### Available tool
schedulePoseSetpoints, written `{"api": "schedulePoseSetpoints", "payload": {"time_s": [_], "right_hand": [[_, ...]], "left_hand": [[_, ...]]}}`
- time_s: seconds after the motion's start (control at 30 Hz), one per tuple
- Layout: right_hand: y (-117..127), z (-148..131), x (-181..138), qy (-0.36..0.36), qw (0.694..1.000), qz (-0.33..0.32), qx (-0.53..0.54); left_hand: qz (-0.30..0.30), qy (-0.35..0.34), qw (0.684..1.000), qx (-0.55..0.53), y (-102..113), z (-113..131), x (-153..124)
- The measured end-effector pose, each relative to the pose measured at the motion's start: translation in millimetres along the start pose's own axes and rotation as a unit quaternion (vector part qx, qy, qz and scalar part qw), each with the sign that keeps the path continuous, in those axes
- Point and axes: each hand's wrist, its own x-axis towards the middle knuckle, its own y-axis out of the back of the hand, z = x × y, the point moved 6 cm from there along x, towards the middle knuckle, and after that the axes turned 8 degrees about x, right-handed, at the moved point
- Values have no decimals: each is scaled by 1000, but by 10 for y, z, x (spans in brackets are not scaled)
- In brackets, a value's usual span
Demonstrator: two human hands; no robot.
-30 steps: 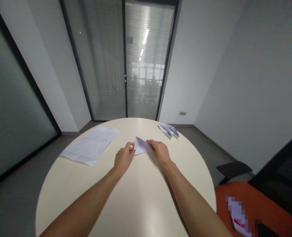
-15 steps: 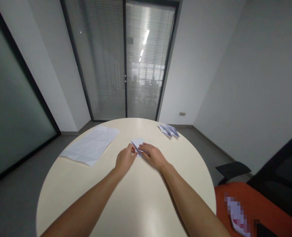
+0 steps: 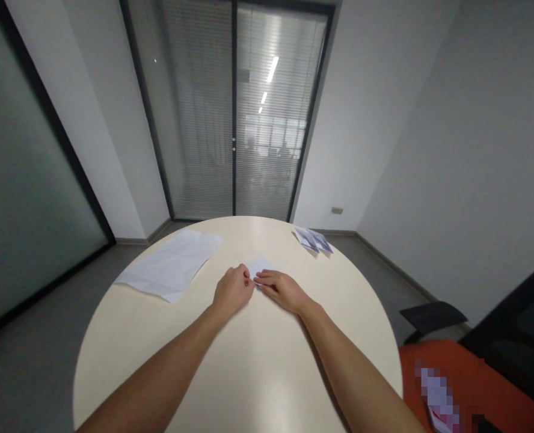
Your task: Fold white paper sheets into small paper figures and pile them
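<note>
A small folded white paper lies on the round cream table, a little past its middle. My left hand is curled, its fingertips pinching the paper's near left edge. My right hand lies on the paper from the right, fingers pressed together and flat along its near edge. Most of the paper is hidden under both hands; only its far corner shows.
A stack of flat white sheets lies at the table's far left. Two folded paper pieces rest at the far right edge. An orange seat and a black chair stand at the right. Glass doors with blinds stand beyond the table.
The raised paper flap has been folded down flat. My right hand slid left across the paper toward my left hand, and both now press it to the table.
</note>
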Motion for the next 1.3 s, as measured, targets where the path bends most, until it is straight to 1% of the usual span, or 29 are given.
{"api": "schedulePoseSetpoints", "payload": {"time_s": [0.07,0.13,0.2,0.27,0.33,0.43,0.47,0.53,0.63,0.77,0.93,1.07,1.2,1.3], "right_hand": [[-8,-13,-2,-8,1000,-9,7],[-2,-36,-7,-16,1000,-14,20],[15,-66,-14,-19,999,-15,36],[32,-83,-20,-23,998,-19,57],[50,-59,-23,-41,996,-20,73],[100,33,-22,-81,995,8,60],[113,56,-21,-85,995,16,48],[101,78,-18,-75,997,7,22],[23,119,-30,-79,995,-44,-29],[-31,211,-59,-142,984,-74,-75],[15,246,-68,-165,981,-61,-85],[55,301,-83,-179,978,-56,-90],[98,364,-66,-176,978,-23,-110],[109,365,-39,-155,980,-6,-122]], "left_hand": [[31,-19,999,-3,7,-5,11],[36,-57,998,-9,-43,10,14],[4,-96,995,-8,-151,32,4],[-24,-110,994,4,-242,33,-15],[-40,-121,992,20,-295,34,-37],[-43,-151,987,39,-311,55,-68],[-40,-160,985,42,-305,63,-75],[-32,-173,983,44,-282,77,-84],[-29,-185,981,44,-244,103,-94],[-31,-195,979,43,-184,144,-120],[-65,-220,972,41,-168,181,-159],[-81,-223,971,24,-156,167,-160],[-78,-224,971,25,-158,160,-158],[-57,-210,976,28,-173,155,-138]]}}
